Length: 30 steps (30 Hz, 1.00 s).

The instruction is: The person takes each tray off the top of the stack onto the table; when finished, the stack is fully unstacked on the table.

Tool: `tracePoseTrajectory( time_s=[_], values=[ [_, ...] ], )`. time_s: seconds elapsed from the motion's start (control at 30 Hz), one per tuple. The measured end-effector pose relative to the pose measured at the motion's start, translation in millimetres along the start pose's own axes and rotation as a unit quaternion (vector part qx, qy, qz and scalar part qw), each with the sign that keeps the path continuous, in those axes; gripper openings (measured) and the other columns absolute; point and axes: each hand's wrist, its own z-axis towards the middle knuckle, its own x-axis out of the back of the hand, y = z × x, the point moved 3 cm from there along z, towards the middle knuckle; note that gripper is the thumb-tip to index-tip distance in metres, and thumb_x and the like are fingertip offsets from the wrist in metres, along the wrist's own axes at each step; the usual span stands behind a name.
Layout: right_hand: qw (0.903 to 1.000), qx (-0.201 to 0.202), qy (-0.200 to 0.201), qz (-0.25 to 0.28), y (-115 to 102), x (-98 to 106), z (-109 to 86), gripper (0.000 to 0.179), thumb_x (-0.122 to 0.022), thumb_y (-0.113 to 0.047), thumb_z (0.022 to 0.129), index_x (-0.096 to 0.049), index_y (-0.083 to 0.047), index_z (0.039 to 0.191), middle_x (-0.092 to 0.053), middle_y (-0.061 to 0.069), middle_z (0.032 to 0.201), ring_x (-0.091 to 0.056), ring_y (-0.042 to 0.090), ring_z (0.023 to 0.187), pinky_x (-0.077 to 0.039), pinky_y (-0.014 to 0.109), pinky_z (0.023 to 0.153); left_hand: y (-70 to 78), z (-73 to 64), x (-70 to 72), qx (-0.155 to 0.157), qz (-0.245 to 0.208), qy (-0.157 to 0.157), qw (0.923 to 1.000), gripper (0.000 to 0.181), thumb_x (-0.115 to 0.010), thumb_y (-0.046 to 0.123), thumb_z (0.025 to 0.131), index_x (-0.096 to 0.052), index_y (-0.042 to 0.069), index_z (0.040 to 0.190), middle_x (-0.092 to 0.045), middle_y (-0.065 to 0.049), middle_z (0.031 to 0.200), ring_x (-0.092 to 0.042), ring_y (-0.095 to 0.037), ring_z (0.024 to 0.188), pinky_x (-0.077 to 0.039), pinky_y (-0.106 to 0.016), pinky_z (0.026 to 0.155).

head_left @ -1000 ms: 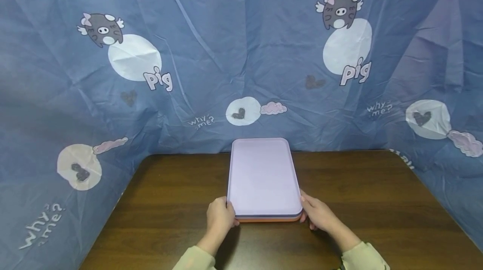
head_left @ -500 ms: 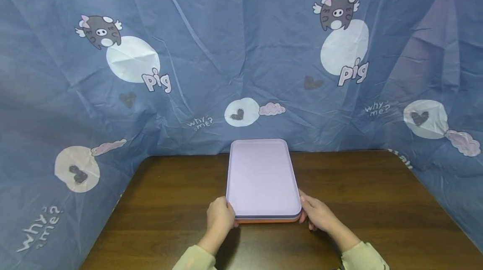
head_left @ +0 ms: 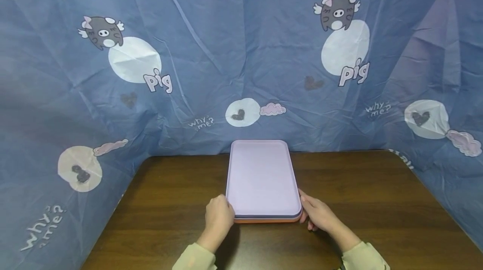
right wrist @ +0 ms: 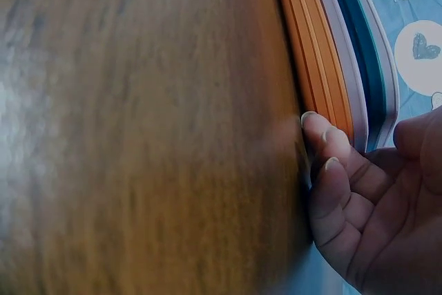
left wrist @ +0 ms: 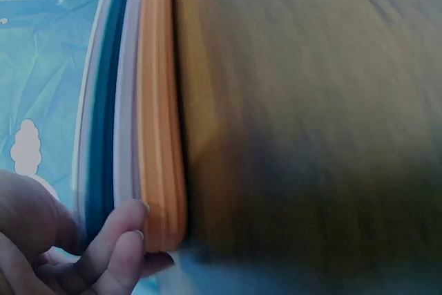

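At the left, a pale green sleeve (head_left: 194, 257) leads to the left hand (head_left: 219, 215), whose curled fingers grip the near left corner of a tray stack (head_left: 264, 177). The stack sits midway between the left and right edges of the brown desk (head_left: 170, 203), its far end in line with the desk's far edge, before a blue printed cloth (head_left: 211, 73). From the top come a lilac tray, a dark blue-green tray (left wrist: 103, 115), a pale tray (left wrist: 129, 122) and an orange tray (left wrist: 160, 136). Whether the stack touches the desk cannot be told. Rightmost, the right hand (head_left: 317, 213) pinches the stack's near right side, thumb at the top rim, fingertips by the orange tray.
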Motion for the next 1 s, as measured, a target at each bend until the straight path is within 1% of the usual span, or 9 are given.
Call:
tracePoseTrajectory(
  time_s=[0.13,0.4,0.5,0.6,0.63,0.7,0.83,0.93,1.0],
  values=[
    [1.0000,-0.001,-0.001,-0.001,1,-1,-0.2,0.052,-0.038,-0.022,0.113,-0.034,-0.002,0.161,-0.065,0.006,0.069,-0.055,0.015,0.048,-0.050,0.028,0.044,2.2,-0.2,0.4,-0.002,0.006,-0.002,1.0000,0.011,-0.063,-0.005,0.083,-0.062,-0.005,0.072,-0.070,-0.027,0.073,-0.071,-0.047,0.070,-0.060,-0.055,0.058],
    [1.0000,-0.001,-0.001,0.000,3,-2,1.7,0.052,-0.038,-0.023,0.114,-0.034,-0.004,0.161,-0.066,0.006,0.069,-0.057,0.015,0.048,-0.051,0.028,0.045,-0.7,0.4,5.8,0.019,-0.022,0.003,0.9996,0.015,-0.061,-0.005,0.085,-0.063,-0.003,0.070,-0.071,-0.024,0.071,-0.073,-0.044,0.068,-0.063,-0.052,0.060],
    [1.0000,0.005,-0.005,-0.001,2,-3,2.2,0.053,-0.039,-0.026,0.114,-0.033,-0.004,0.162,-0.066,0.006,0.069,-0.057,0.014,0.048,-0.051,0.028,0.044,-3.0,1.8,8.9,0.004,-0.048,0.025,0.9985,0.018,-0.059,-0.007,0.085,-0.062,-0.003,0.068,-0.070,-0.020,0.065,-0.073,-0.041,0.063,-0.063,-0.051,0.061],
    [0.9999,0.010,-0.004,0.000,0,-2,1.7,0.055,-0.043,-0.027,0.113,-0.033,-0.004,0.161,-0.066,0.006,0.069,-0.056,0.014,0.047,-0.051,0.028,0.044,-8.3,4.4,9.1,0.013,-0.126,0.019,0.9918,0.017,-0.054,-0.008,0.089,-0.067,-0.008,0.078,-0.069,-0.018,0.060,-0.072,-0.033,0.054,-0.062,-0.045,0.052],
    [0.9999,0.012,-0.004,-0.001,0,-2,1.4,0.055,-0.044,-0.027,0.112,-0.033,-0.003,0.161,-0.066,0.007,0.069,-0.056,0.014,0.046,-0.051,0.028,0.043,-10.4,5.0,9.2,0.025,-0.160,0.009,0.9867,0.018,-0.051,-0.008,0.090,-0.068,-0.011,0.084,-0.068,-0.018,0.059,-0.071,-0.029,0.050,-0.061,-0.041,0.049],
    [0.9999,0.014,-0.006,0.000,0,-1,1.3,0.056,-0.046,-0.025,0.112,-0.033,-0.002,0.161,-0.066,0.007,0.069,-0.056,0.014,0.046,-0.051,0.028,0.043,-15.5,5.7,8.1,0.058,-0.238,-0.015,0.9695,0.025,-0.047,-0.007,0.094,-0.070,-0.015,0.101,-0.070,-0.020,0.062,-0.069,-0.021,0.043,-0.059,-0.033,0.043],
    [0.9999,0.010,-0.007,-0.002,1,-1,1.8,0.057,-0.048,-0.023,0.110,-0.033,-0.003,0.161,-0.065,0.006,0.068,-0.055,0.014,0.046,-0.050,0.027,0.043,-23.9,4.8,7.0,0.119,-0.370,-0.058,0.9196,0.036,-0.044,-0.006,0.098,-0.059,-0.022,0.127,-0.073,-0.032,0.082,-0.068,-0.014,0.043,-0.059,-0.027,0.043],
    [0.9999,0.011,-0.006,-0.002,3,-1,2.1,0.057,-0.048,-0.022,0.110,-0.033,-0.003,0.161,-0.065,0.006,0.068,-0.055,0.014,0.046,-0.050,0.028,0.043,-29.3,4.7,6.9,0.144,-0.435,-0.078,0.8852,0.042,-0.045,-0.006,0.100,-0.050,-0.025,0.136,-0.072,-0.037,0.091,-0.068,-0.013,0.045,-0.060,-0.026,0.045],
    [0.9999,0.012,-0.006,-0.002,3,-1,1.9,0.057,-0.048,-0.022,0.110,-0.033,-0.003,0.161,-0.064,0.006,0.068,-0.056,0.014,0.047,-0.051,0.028,0.043,-32.8,4.9,7.8,0.151,-0.458,-0.087,0.8718,0.043,-0.045,-0.007,0.099,-0.047,-0.026,0.137,-0.072,-0.036,0.091,-0.068,-0.012,0.046,-0.060,-0.025,0.045]
  ],
)
